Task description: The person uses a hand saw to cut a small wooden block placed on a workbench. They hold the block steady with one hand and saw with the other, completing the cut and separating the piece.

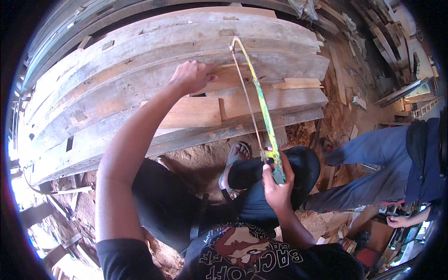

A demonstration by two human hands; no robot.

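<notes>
My right hand (278,186) is wrapped round the handle end of a hacksaw (261,100) with a worn yellow-green frame. The saw points away from me, its thin brownish blade on the left side and its far end over the planks. My left hand (193,77) is closed over the wooden planks (112,77), left of the saw. Its curled fingers hide whatever they may hold. A strip of lighter wood (228,74) lies beside its thumb. Just nearer to me, a short pale board (191,112) rests on the planks.
A splintered wood piece (298,84) lies on the planks' right end. Another person's legs (373,163) stand close on the right, with that person's hand (398,221) below them. Scrap timber (396,42) is piled at the far right. Wood chips and offcuts litter the earthen ground (196,161).
</notes>
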